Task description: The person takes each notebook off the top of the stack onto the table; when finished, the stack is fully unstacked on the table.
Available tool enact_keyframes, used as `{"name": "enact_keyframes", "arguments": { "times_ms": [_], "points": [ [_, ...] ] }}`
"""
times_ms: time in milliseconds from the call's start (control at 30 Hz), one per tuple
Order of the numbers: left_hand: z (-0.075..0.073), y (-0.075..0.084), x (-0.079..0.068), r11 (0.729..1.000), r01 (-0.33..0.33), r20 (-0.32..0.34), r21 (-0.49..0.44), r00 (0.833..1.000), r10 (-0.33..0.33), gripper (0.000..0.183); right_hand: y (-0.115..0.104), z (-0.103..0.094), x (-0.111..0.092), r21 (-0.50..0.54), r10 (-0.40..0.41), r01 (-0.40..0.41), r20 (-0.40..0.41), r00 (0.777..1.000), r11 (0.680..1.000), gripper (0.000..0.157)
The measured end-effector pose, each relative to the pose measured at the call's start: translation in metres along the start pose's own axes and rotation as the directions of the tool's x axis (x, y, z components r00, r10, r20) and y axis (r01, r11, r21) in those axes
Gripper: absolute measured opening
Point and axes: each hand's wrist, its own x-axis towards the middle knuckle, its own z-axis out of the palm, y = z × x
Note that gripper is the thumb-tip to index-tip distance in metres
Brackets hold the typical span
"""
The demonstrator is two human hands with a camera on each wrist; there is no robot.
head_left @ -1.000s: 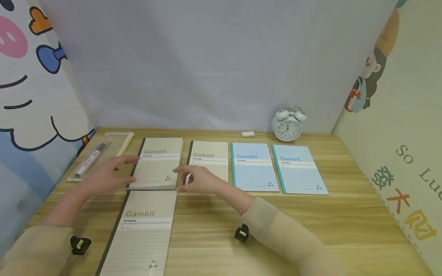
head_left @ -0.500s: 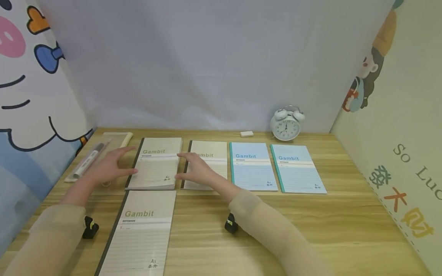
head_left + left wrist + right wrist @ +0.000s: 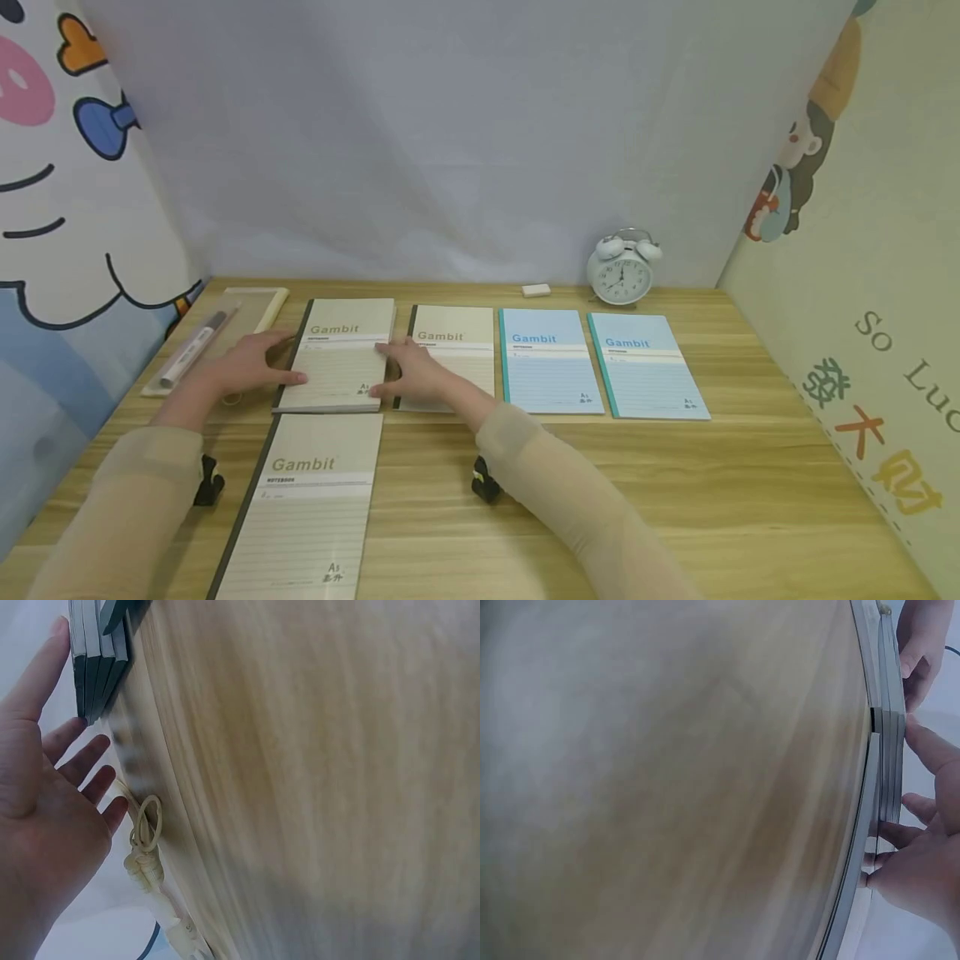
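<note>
Stack of beige Gambit notebooks [image 3: 337, 358] lies at left on the tabletop [image 3: 675, 492], between both hands; left hand [image 3: 243, 362] is at the dark spine side, thumb on the cover's left edge, fingers spread wide and fairly straight; right hand [image 3: 420, 371] is at the opposite side, thumb and index wide apart, tips at the stack's edge, wrapped round nothing; left wrist view shows several spines layered, not quite flush; single beige notebook [image 3: 311, 500] lies flat just on the person's side of the stack; right of the stack, in a row: another beige notebook [image 3: 457, 325], partly hidden by the right hand, then two blue notebooks [image 3: 551, 362]; far left, marker [image 3: 193, 354] with a pale-edged pouch [image 3: 273, 308], can't tell if inside; at back, small white block [image 3: 536, 291] and white alarm clock [image 3: 621, 271], upright.
</note>
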Motion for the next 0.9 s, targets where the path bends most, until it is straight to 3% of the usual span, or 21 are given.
{"name": "enact_keyframes", "arguments": {
  "times_ms": [200, 433, 767, 900],
  "points": [
    [0.001, 0.002, 0.001, 0.999, -0.005, 0.004, -0.038, 1.000, 0.005, 0.101, -0.002, 0.001, 0.002, -0.030, 0.011, -0.011, 0.011, 1.000, 0.999, 0.076],
    [0.001, 0.019, 0.007, 0.998, -0.056, -0.004, -0.030, 0.998, 0.056, 0.089, -0.005, -0.001, 0.001, -0.020, 0.006, -0.007, -0.038, 0.999, 1.000, 0.075],
    [0.002, 0.015, 0.006, 0.995, -0.024, -0.019, -0.100, 1.000, 0.022, 0.094, -0.006, 0.001, -0.002, -0.029, 0.015, -0.016, -0.051, 0.999, 0.999, 0.073],
    [0.003, 0.011, 0.005, 0.994, 0.026, -0.018, -0.106, 0.999, -0.028, 0.104, -0.009, -0.001, -0.005, -0.047, -0.009, 0.005, -0.083, 0.996, 0.999, 0.073]
  ]
}}
